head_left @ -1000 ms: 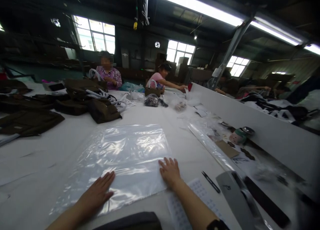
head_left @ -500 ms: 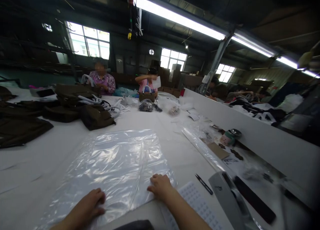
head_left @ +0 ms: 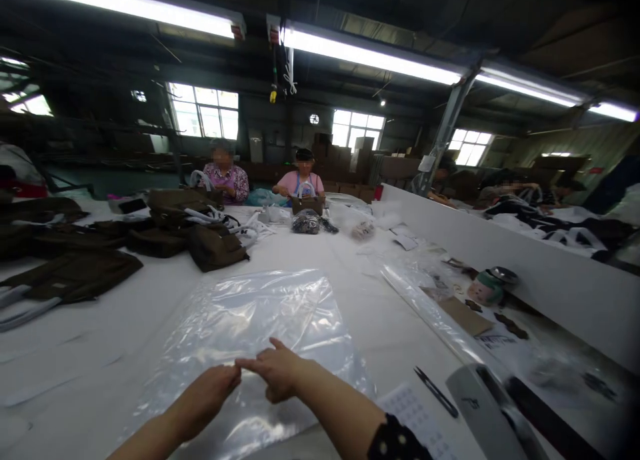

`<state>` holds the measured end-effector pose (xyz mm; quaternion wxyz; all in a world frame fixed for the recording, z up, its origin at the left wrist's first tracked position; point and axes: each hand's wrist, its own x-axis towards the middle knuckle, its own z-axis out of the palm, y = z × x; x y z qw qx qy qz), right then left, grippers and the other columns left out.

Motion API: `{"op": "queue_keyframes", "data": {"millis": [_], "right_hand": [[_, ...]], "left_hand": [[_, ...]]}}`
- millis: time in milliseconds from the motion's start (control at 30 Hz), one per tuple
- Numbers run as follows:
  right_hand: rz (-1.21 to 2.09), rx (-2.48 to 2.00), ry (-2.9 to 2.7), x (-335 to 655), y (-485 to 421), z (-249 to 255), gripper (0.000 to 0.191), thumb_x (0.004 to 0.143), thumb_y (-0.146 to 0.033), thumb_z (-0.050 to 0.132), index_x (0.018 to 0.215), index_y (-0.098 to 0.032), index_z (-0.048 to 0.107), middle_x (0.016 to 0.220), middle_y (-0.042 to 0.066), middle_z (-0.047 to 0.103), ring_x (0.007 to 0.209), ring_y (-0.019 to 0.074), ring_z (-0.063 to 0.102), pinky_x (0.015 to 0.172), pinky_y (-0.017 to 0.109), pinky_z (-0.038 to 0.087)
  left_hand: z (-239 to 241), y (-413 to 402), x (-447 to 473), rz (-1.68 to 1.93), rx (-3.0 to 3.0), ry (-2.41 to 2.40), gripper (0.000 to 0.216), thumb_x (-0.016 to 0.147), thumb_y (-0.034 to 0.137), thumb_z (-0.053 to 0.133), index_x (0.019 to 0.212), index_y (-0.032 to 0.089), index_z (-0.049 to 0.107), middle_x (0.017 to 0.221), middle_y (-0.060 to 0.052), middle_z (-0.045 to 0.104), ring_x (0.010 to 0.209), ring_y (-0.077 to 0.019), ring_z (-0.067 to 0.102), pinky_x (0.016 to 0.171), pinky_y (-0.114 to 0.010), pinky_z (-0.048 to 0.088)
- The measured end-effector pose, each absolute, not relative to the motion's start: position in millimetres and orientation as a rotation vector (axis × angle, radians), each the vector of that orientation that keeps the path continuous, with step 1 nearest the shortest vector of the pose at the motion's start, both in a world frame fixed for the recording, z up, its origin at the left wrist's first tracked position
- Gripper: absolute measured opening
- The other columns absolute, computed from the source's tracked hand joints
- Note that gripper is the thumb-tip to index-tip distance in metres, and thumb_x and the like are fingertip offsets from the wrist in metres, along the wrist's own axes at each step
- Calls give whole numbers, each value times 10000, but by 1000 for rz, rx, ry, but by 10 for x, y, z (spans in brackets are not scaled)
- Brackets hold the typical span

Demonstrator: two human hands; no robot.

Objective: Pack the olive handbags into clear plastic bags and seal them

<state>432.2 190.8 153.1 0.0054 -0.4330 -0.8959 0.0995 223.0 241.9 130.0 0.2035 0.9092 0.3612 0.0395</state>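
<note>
A flat clear plastic bag (head_left: pixel 295 313) lies on the white tabletop in front of me. Over its near half, my left hand (head_left: pixel 210 397) is closed, its fingers curled together at the tips; whatever they may hold is hidden. My right hand (head_left: pixel 275 373) is beside it, with the index finger reaching to the left fingertips and the thumb raised apart. Nothing shows in the right hand. To the right of the bag lie a sheet of printed labels (head_left: pixel 413 420) and black thread snips (head_left: pixel 436 392).
Dark brown bags (head_left: pixel 217 247) with white handles are piled at the left. A grey device (head_left: pixel 480 407), a long plastic roll (head_left: pixel 430 313) and a pink-green jar (head_left: pixel 487 287) line the right, beside a white partition (head_left: pixel 500 247). Two people sit across the table.
My hands have moved from separate spots on the bag's near part to meet over it. The left fingers have closed. The view has swung left and tilted up slightly.
</note>
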Motion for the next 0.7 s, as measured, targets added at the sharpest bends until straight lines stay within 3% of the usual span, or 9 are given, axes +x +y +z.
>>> {"op": "queue_keyframes", "data": {"millis": [67, 167, 300, 367, 467, 533, 633, 700], "right_hand": [[383, -1625, -2839, 4292, 2026, 1435, 594, 723, -253, 611, 1288, -326, 445, 1033, 25, 676, 964, 207, 613, 968, 405, 356], [257, -1987, -2616, 4473, 1938, 1340, 242, 840, -295, 503, 1028, -263, 653, 957, 81, 680, 917, 239, 618, 816, 392, 438], [101, -2253, -2327, 4887, 1516, 1388, 454, 907, -482, 368, 988, -143, 658, 1055, 190, 611, 1037, 320, 534, 798, 440, 437], [26, -2314, -2232, 5055, 1287, 1409, 422, 862, -502, 471, 999, -143, 646, 1165, 196, 560, 1148, 344, 455, 895, 476, 383], [-153, -2295, -2128, 5211, 1016, 1357, 257, 769, -339, 644, 949, -156, 636, 1414, 150, 351, 1327, 375, 206, 1055, 534, 169], [-190, -2184, -2175, 5256, 897, 1289, 131, 809, -198, 558, 913, -158, 626, 1470, 100, 265, 1360, 342, 123, 1086, 525, 84], [57, -1974, -2404, 5241, 782, 1204, 292, 825, -59, 394, 964, -183, 619, 1249, 89, 539, 1226, 239, 416, 1032, 414, 282], [231, -1913, -2441, 5188, 740, 1182, 358, 780, -130, 495, 1125, -201, 566, 1065, 83, 621, 1034, 231, 551, 901, 357, 411]], "left_hand": [[1355, 2345, 2190, 36, 2594, 1071, 404, 852, 506, 346, 898, 185, 587, 885, -80, 659, 850, -241, 590, 791, -353, 422], [1384, 2298, 2057, -55, 2703, 1122, 429, 744, 480, 523, 1047, 180, 569, 971, -104, 656, 906, -284, 587, 828, -386, 399], [1374, 2301, 1877, -128, 2727, 1135, 342, 838, 264, 372, 1139, 208, 525, 976, -83, 670, 902, -258, 610, 835, -404, 369], [1366, 2298, 1810, -113, 2719, 1096, 323, 884, 260, 314, 1119, 248, 536, 950, -48, 675, 872, -227, 616, 829, -385, 363], [1361, 2272, 1726, -79, 2802, 979, 255, 891, 301, 375, 927, 253, 623, 993, -33, 649, 902, -212, 580, 846, -368, 346], [1371, 2247, 1675, -57, 2861, 945, 239, 881, 292, 417, 825, 226, 641, 995, -43, 631, 913, -215, 554, 844, -367, 345], [1441, 2212, 1607, -40, 2882, 969, 256, 886, 195, 389, 917, 224, 641, 876, -48, 639, 863, -208, 555, 875, -384, 336], [1529, 2182, 1574, -55, 2875, 990, 308, 874, 118, 359, 949, 222, 639, 814, -45, 641, 839, -202, 559, 890, -384, 333]]}}
